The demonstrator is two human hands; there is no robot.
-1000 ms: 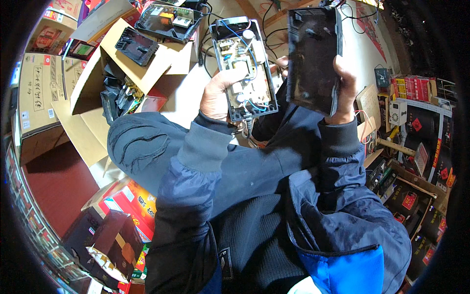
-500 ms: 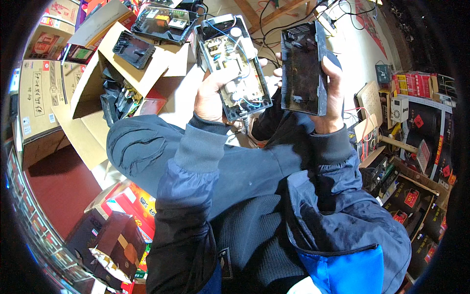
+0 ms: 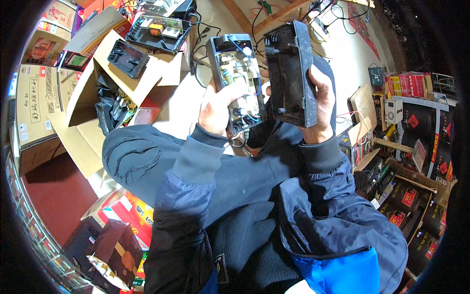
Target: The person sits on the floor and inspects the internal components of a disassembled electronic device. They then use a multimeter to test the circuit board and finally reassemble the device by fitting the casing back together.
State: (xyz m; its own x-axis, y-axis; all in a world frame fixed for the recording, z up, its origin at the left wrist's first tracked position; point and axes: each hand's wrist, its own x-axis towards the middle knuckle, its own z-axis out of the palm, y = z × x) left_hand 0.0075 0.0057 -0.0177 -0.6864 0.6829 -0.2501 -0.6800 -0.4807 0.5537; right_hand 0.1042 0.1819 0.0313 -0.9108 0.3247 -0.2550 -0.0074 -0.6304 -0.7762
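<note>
In my left hand (image 3: 218, 105) is a black plastic case half with a circuit board (image 3: 240, 73) inside. My thumb lies across the board's components and the fingers wrap behind the case. Blue wires cross the board, and a cable leaves the case's near end. My right hand (image 3: 321, 105) grips an empty black plastic cover (image 3: 291, 78) by its right side, its hollow inner face tilted toward the left. The two case halves stand side by side above my lap, nearly touching at their far parts. Most fingers of both hands are hidden behind the parts.
At left, an open cardboard box (image 3: 78, 128) holds dark plastic pieces, with a small black cover (image 3: 128, 58) on its flap. Beyond sits another opened case with a board (image 3: 159, 30). Loose black cables (image 3: 198, 36) trail on the floor. Boxes and cartons (image 3: 409, 196) line the right.
The cover has come left and turned toward the board case, narrowing the gap. The board case has become more upright and tilted, and my right hand has moved left with the cover.
</note>
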